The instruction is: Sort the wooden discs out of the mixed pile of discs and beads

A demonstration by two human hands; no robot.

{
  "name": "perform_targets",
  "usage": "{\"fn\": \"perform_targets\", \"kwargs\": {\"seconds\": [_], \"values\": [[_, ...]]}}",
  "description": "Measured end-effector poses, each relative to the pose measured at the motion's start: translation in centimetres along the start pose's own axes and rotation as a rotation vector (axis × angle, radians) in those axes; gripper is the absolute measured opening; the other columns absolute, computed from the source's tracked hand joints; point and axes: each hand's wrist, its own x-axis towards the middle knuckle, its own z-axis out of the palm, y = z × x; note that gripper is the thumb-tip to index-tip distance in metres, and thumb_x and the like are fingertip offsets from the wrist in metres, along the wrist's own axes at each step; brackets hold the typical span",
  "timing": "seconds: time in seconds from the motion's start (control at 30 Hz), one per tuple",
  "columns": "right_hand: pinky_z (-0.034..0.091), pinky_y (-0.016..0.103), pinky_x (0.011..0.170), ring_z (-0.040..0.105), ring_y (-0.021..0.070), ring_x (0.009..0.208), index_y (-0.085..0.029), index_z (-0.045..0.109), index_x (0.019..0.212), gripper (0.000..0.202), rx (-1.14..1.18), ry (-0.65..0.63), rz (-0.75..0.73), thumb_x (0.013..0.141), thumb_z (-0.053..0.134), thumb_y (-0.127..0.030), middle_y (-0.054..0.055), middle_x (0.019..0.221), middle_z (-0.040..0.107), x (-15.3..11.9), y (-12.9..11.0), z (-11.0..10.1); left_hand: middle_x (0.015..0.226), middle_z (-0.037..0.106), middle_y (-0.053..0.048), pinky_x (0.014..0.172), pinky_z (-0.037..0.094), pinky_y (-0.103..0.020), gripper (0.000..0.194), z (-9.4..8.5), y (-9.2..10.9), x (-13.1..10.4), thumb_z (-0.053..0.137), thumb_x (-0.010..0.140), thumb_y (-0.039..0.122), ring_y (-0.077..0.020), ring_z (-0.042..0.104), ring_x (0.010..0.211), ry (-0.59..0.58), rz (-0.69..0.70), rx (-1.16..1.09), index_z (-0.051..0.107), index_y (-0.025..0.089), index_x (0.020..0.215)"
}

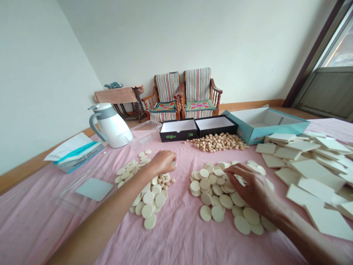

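My left hand is closed above the left pile of pale round discs, with the edge of a small pale piece showing at its fingertips. Just below it lie small wooden beads. Over the right pile of discs, my right hand has its thumb and fingers bent toward each other at a disc near the top of the pile. Whether those fingers grip that disc is hard to make out. A larger heap of wooden beads lies farther back, between the hands.
Two black boxes and a blue box stand at the back. Square pale tiles are heaped at right. A white jug, clear plastic tray, blue-white packet and clear lid are at left.
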Motion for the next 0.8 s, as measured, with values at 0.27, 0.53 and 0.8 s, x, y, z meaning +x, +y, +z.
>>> {"fn": "perform_targets", "kwargs": {"seconds": [0.27, 0.53, 0.8], "values": [[0.042, 0.025, 0.068, 0.059, 0.0147, 0.075, -0.020, 0.064, 0.088, 0.016, 0.002, 0.001, -0.003, 0.090, 0.049, -0.024, 0.004, 0.087, 0.066, 0.0, 0.1, 0.0, 0.094, 0.068, -0.003, 0.074, 0.047, -0.024, 0.026, -1.1, 7.1, 0.5, 0.064, 0.070, 0.012, -0.0149, 0.061, 0.082, 0.172, 0.382, -0.455, 0.064, 0.017, 0.096], [0.044, 0.025, 0.069, 0.059, 0.0149, 0.077, -0.020, 0.064, 0.088, 0.015, 0.014, 0.024, -0.003, 0.090, 0.049, -0.023, 0.004, 0.088, 0.066, 0.0, -0.1, -0.1, 0.091, 0.067, -0.005, 0.074, 0.050, -0.026, 0.016, -1.3, 5.8, -1.6, 0.055, 0.083, 0.016, -0.0144, 0.062, 0.081, 0.443, 0.233, -0.516, 0.066, 0.018, 0.096], [0.046, 0.028, 0.072, 0.061, 0.0165, 0.081, -0.021, 0.064, 0.094, 0.016, 0.015, 0.076, 0.008, 0.089, 0.050, -0.025, 0.005, 0.093, 0.067, -0.1, -0.1, 0.4, 0.087, 0.068, -0.004, 0.070, 0.049, -0.024, 0.015, 0.2, -1.2, -7.6, 0.051, 0.086, 0.021, -0.0142, 0.062, 0.077, 0.657, -0.076, -0.437, 0.065, 0.018, 0.089]]}}
